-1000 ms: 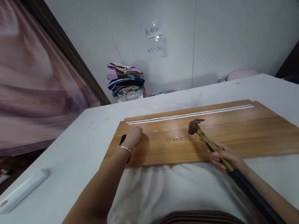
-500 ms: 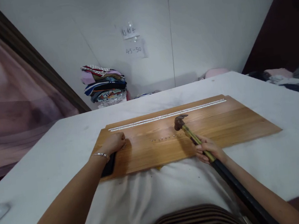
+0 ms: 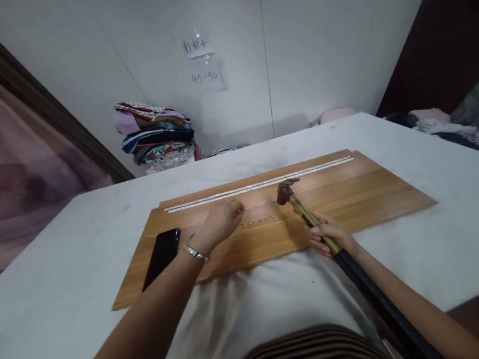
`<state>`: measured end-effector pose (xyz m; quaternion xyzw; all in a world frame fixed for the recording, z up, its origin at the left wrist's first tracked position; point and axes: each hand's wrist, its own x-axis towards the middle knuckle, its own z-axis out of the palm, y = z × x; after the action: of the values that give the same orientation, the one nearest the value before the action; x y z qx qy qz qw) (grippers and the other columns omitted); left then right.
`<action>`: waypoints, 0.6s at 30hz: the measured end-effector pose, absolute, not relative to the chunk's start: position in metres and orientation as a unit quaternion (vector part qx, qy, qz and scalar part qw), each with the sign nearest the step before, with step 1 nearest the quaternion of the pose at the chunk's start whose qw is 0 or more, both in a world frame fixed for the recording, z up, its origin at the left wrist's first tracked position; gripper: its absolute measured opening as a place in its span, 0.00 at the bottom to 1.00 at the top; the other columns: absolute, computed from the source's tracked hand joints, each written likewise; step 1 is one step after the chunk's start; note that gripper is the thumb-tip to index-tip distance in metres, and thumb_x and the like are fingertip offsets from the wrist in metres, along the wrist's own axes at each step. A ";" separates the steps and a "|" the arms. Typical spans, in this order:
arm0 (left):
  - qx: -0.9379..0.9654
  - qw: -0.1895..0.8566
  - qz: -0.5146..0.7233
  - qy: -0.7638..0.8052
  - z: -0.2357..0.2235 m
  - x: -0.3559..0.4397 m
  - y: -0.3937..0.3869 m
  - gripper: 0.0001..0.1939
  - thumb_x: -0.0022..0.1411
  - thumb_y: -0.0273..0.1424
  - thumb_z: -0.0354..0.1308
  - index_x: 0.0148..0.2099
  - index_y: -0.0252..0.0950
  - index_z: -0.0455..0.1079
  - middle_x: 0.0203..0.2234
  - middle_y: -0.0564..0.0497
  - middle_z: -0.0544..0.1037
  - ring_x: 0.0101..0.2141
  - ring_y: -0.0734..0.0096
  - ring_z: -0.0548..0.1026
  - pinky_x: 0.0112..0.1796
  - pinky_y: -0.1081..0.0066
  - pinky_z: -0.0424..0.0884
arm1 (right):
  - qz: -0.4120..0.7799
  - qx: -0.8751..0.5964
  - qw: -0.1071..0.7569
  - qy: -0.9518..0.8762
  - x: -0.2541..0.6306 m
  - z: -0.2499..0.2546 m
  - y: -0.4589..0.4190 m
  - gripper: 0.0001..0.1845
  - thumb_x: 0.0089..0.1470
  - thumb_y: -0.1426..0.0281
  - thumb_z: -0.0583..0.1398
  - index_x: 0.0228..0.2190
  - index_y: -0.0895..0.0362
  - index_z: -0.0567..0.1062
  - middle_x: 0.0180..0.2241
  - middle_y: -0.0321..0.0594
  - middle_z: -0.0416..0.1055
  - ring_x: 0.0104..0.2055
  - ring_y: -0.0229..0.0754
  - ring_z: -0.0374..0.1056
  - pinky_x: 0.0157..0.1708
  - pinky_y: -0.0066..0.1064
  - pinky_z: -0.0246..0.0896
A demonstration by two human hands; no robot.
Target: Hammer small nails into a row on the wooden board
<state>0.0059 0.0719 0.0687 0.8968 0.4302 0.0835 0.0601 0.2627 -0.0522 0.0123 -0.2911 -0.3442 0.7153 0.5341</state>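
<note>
Head view, and the left hand [image 3: 223, 222] is the mover: half a second ago it was over by the smartphone [image 3: 162, 256], and now it has swung across to the left end of the row of small nails [image 3: 260, 221]. Its fingers are bunched together, though whether a nail is pinched in them, I can't tell. That leaves the black phone almost fully uncovered on the wooden board [image 3: 361, 195]! Over on the right, little change: the right hand [image 3: 331, 235] stays wrapped around the claw hammer [image 3: 365, 281], gripping the handle below the head, which hangs near the right end of the nails. Behind them, two white strips [image 3: 240, 191] run along the board's far edge.
</note>
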 end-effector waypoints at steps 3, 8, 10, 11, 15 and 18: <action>0.912 0.085 0.082 0.393 0.063 0.036 0.064 0.10 0.61 0.26 0.47 0.34 0.36 0.70 0.33 0.50 0.74 0.31 0.72 0.71 0.32 0.74 0.63 | 0.712 -0.291 0.540 -0.341 0.264 0.015 -0.053 0.28 0.42 0.71 0.63 0.48 0.55 0.65 0.16 0.23 0.59 0.08 0.27 0.49 0.05 0.18 0.43; 0.920 0.050 0.011 0.388 0.061 0.063 0.054 0.13 0.65 0.30 0.46 0.34 0.34 0.70 0.32 0.47 0.73 0.31 0.69 0.71 0.32 0.71 0.64 | 0.711 -0.295 0.540 -0.340 0.265 0.021 -0.057 0.26 0.44 0.70 0.63 0.46 0.55 0.65 0.17 0.24 0.59 0.09 0.27 0.49 0.06 0.19 0.44; 0.915 0.039 -0.003 0.401 0.063 0.068 0.047 0.14 0.66 0.30 0.45 0.33 0.33 0.70 0.30 0.47 0.72 0.31 0.69 0.71 0.32 0.71 0.64 | 0.717 -0.304 0.524 -0.344 0.268 0.024 -0.060 0.23 0.46 0.70 0.63 0.45 0.54 0.65 0.18 0.25 0.59 0.10 0.27 0.50 0.08 0.19 0.46; 0.915 0.037 -0.001 0.401 0.064 0.070 0.044 0.14 0.66 0.30 0.45 0.33 0.34 0.69 0.30 0.47 0.72 0.31 0.69 0.71 0.33 0.71 0.65 | 0.720 -0.309 0.516 -0.347 0.269 0.025 -0.061 0.23 0.46 0.70 0.63 0.45 0.53 0.65 0.18 0.26 0.58 0.11 0.27 0.50 0.08 0.19 0.46; 0.919 0.003 -0.006 0.395 0.062 0.076 0.037 0.14 0.67 0.27 0.43 0.34 0.32 0.68 0.33 0.44 0.72 0.35 0.66 0.70 0.33 0.69 0.65 | 0.719 -0.323 0.501 -0.357 0.275 0.022 -0.062 0.19 0.46 0.67 0.64 0.41 0.53 0.66 0.20 0.27 0.58 0.11 0.28 0.50 0.09 0.21 0.47; 0.925 -0.013 -0.024 0.379 0.057 0.080 0.040 0.14 0.67 0.28 0.43 0.35 0.31 0.69 0.35 0.43 0.72 0.37 0.64 0.70 0.33 0.68 0.64 | 0.721 -0.324 0.496 -0.359 0.276 0.021 -0.062 0.16 0.48 0.68 0.63 0.39 0.53 0.66 0.20 0.27 0.58 0.11 0.27 0.49 0.09 0.21 0.47</action>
<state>0.0801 0.0405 0.0571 0.9248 0.3794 -0.0244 -0.0126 0.2763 -0.0621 0.0206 -0.3238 -0.3592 0.7214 0.4956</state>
